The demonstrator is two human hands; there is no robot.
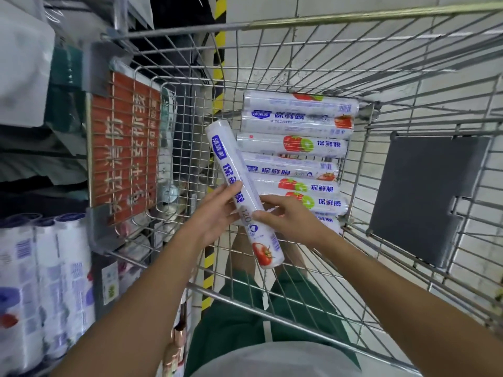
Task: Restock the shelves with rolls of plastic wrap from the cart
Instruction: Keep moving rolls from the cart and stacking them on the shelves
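As we grip it above the cart (353, 16): one roll of plastic wrap (228, 162), tilted
Our left hand (215, 214) and right hand (290, 220) both curl around its middle, tomato end nearest us; beyond, stacked rolls (294, 145) lie in the cart

The floor (272, 6) is laid with pale grey-white tiles, thin darker joints between them, lit evenly with a dull sheen. A yellow-and-black hazard stripe (220, 12) runs across it. At the left a red sign (122, 148) with pale characters stands behind wire mesh.
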